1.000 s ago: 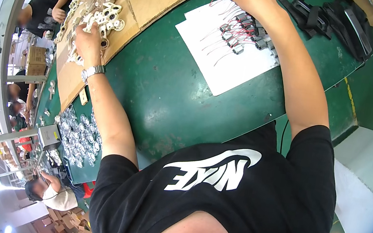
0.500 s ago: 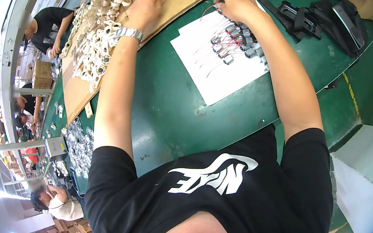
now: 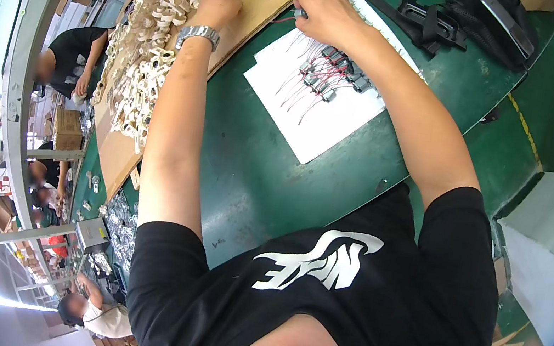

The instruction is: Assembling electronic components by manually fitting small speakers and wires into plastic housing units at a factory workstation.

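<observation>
My right hand (image 3: 326, 14) is closed over the far edge of a white sheet, its fingertips pinching a small grey wired component (image 3: 301, 13) with a red lead trailing from it. Below that hand, several similar dark grey components (image 3: 328, 95) with red and black wires lie in rows on the white sheet (image 3: 304, 138). My left hand (image 3: 217, 6), with a metal watch on its wrist, is curled at the edge of a heap of cream plastic parts (image 3: 152, 75). Its fingertips are hidden, so what they grip cannot be made out.
Cardboard (image 3: 113, 141) lies under the cream parts on the green table (image 3: 253, 191). A black bag with straps (image 3: 489, 26) sits at the far right. Clear plastic-looking parts (image 3: 119, 221) and a grey box (image 3: 92, 235) are at left. Other people work beyond the metal frame (image 3: 21, 63).
My right hand has moved left, and the grey component now shows at its fingertips. My left hand, blurred before, has shifted slightly nearer and is curled beside the cream parts.
</observation>
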A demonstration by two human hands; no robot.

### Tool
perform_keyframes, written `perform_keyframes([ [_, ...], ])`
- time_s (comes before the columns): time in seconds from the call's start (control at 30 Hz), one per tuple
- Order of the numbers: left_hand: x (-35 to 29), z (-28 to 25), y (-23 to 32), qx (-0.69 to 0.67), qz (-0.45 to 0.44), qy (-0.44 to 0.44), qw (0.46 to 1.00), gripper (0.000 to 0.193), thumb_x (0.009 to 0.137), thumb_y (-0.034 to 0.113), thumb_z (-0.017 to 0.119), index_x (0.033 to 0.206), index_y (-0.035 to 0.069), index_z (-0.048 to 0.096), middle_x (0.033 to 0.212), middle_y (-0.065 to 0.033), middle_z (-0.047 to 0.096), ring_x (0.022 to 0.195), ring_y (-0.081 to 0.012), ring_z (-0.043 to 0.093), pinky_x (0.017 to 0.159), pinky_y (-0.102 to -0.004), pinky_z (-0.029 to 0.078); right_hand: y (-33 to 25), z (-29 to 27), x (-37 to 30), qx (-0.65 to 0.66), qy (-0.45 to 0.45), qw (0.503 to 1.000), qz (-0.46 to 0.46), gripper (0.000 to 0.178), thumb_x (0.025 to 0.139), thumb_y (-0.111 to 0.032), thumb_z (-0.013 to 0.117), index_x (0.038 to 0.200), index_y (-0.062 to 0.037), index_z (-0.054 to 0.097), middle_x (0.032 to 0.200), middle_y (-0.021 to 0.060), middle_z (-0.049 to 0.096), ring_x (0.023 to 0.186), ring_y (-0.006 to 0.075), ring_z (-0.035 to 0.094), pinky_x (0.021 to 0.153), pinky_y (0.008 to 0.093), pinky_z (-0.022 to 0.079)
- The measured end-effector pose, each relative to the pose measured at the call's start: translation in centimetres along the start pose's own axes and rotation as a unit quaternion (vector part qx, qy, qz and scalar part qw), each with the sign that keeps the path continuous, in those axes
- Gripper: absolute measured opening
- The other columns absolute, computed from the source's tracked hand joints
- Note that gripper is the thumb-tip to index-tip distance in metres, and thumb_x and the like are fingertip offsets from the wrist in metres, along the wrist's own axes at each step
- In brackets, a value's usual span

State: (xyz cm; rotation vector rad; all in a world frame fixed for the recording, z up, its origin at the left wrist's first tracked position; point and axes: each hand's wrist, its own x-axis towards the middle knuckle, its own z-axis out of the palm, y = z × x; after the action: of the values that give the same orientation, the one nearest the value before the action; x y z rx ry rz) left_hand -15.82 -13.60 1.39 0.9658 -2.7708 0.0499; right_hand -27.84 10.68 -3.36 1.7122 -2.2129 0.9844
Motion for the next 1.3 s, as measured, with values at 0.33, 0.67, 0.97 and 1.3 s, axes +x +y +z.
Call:
perform_keyframes([
  [0.33, -5.8, -3.9, -4.1, -0.573, -0.205, -0.126, 0.784, 0.022, 0.098, 0.017, 0.066, 0.109, -0.003, 0.063, 0.103, -0.0113, 0.068, 0.09, -0.0203, 0.07, 0.08, -0.0329, 0.064, -2.9, 0.3, 0.3, 0.284, 0.037, 0.958, 0.007, 0.021, 0.086, -0.009, 0.074, 0.099, -0.0023, 0.059, 0.085, 0.011, 0.069, 0.084, 0.0223, 0.069, 0.072, 0.0344, 0.055],
  [0.67, -13.4, -2.1, -3.1, -0.766, -0.144, -0.064, 0.623, 0.015, 0.103, 0.013, 0.06, 0.107, -0.002, 0.06, 0.114, -0.0174, 0.066, 0.112, -0.0335, 0.066, 0.099, -0.0517, 0.058, -5.4, 1.0, -0.6, 0.359, -0.032, 0.931, 0.063, 0.026, 0.089, -0.012, 0.071, 0.111, -0.0005, 0.065, 0.096, 0.0133, 0.074, 0.09, 0.0199, 0.071, 0.08, 0.0332, 0.057],
  [0.97, -14.5, -2.5, -1.4, -0.773, -0.134, -0.012, 0.62, 0.012, 0.103, 0.01, 0.058, 0.108, 0.0, 0.053, 0.118, -0.0185, 0.064, 0.118, -0.0382, 0.063, 0.102, -0.0541, 0.057, -5.6, 1.5, -1.1, 0.296, -0.067, 0.951, 0.054, 0.023, 0.089, -0.012, 0.071, 0.108, -0.001, 0.069, 0.094, 0.0114, 0.074, 0.089, 0.0198, 0.073, 0.083, 0.0334, 0.058],
  [1.3, -15.2, -2.0, -1.7, -0.787, -0.127, -0.021, 0.603, 0.016, 0.102, 0.012, 0.062, 0.109, -0.001, 0.056, 0.109, -0.0143, 0.065, 0.104, -0.032, 0.066, 0.096, -0.0515, 0.061, -5.6, 2.0, -1.1, 0.272, -0.039, 0.961, 0.014, 0.026, 0.089, -0.015, 0.073, 0.112, -0.004, 0.069, 0.093, 0.0096, 0.073, 0.086, 0.0193, 0.071, 0.08, 0.0333, 0.058],
])
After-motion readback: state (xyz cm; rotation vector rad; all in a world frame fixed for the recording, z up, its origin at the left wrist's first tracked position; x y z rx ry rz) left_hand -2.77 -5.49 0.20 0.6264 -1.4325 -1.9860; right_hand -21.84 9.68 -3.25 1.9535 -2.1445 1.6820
